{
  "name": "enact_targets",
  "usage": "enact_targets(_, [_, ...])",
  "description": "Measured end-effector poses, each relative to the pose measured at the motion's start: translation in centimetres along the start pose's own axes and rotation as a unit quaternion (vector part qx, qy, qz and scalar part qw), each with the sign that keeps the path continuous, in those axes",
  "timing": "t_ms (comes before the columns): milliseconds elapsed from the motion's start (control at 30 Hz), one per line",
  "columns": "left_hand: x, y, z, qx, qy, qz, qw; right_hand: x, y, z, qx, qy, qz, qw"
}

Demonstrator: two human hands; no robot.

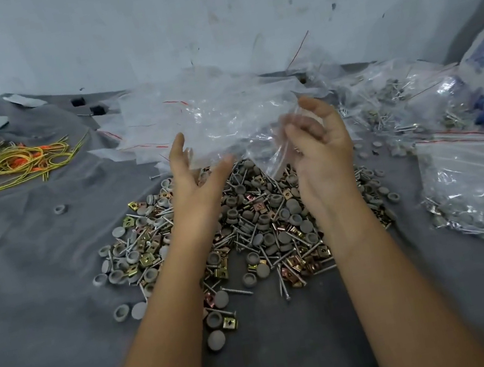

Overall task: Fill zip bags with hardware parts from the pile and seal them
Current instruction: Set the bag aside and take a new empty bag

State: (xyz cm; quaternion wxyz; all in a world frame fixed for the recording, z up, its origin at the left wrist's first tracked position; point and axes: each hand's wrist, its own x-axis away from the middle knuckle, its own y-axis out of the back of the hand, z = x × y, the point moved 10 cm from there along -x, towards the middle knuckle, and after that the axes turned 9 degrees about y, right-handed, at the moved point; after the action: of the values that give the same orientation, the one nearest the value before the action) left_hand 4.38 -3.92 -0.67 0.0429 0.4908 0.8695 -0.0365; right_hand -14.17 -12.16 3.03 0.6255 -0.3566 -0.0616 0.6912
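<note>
While grey cloth (47, 314) wrinkles softly nearest the camera, the pile (252, 233) of round grey caps, slim steel screws and brassy square clips lies between 2 bare forearms. Above it, the left hand (192, 176) hovers with fingers spread wide; the right hand (320, 140) pinches a clear, crinkly zip bag (268, 159). Beyond, glossy empty bags (206, 115) heap against a scuffed wall (204, 12).

Site: makeshift packing workspace | Surface: grey cloth (39, 267) against scuffed pale wall (141, 23) | Evidence: loose hardware pile (261, 225), heap of empty zip bags (209, 114), filled bags (475, 190), wire bundle (10, 162)
</note>
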Motion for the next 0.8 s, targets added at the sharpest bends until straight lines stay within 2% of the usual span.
enact_targets(67, [0.0,0.0,0.4,0.071,0.028,0.008,0.997,1.0,0.4,-0.5,-0.046,-0.034,0.01,0.998])
enact_targets(167, [-0.3,0.0,0.9,0.219,0.056,0.047,0.973,2.0,1.3,-1.5,-0.047,-0.075,-0.003,0.996])
enact_targets(300, [-0.4,0.1,1.3,0.262,0.07,0.054,0.961,2.8,1.5,-2.6,0.013,-0.116,0.001,0.993])
enact_targets(400, [-0.4,0.0,1.1,0.233,0.059,0.069,0.968,3.1,1.7,-3.2,0.064,-0.12,0.011,0.991])
enact_targets(567, [-0.5,0.7,0.7,0.184,0.037,0.066,0.98,2.7,2.2,-2.0,0.23,-0.036,0.029,0.972])
enact_targets(667, [-0.6,1.0,0.9,0.182,0.042,0.063,0.98,2.5,2.1,-0.9,0.28,0.014,0.031,0.959])
enact_targets(800, [-0.6,1.2,0.9,0.167,0.035,0.058,0.984,2.4,2.0,-0.4,0.317,0.04,0.034,0.947])
